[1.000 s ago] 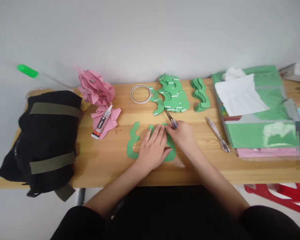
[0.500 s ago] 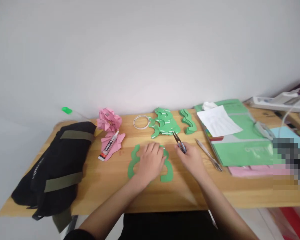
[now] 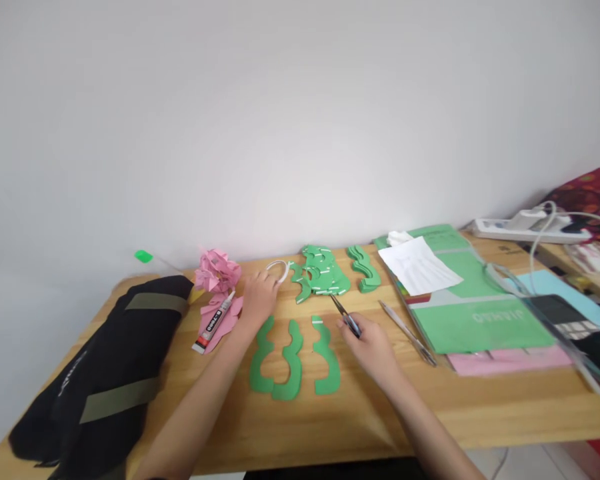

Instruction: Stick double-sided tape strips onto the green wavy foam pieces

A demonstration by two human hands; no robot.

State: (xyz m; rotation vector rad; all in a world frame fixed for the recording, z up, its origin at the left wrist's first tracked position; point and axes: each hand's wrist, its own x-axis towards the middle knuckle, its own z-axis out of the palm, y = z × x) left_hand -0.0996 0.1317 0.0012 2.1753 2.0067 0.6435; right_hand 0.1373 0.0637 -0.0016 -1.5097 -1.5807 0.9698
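Right hand (image 3: 370, 343): fingers wrapped round small pointed tool (image 3: 349, 320). Left hand (image 3: 259, 298): fingers at white tape ring (image 3: 287, 269), can't tell if gripping. Three wavy green pieces (image 3: 295, 363) lie on bench (image 3: 360, 417) between arms.

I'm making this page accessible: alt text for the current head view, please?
A person's left hand touches a thin white ring, while the right hand holds a slim, dark-tipped metal tool. Three wavy green paper cutouts lie on a wooden table.
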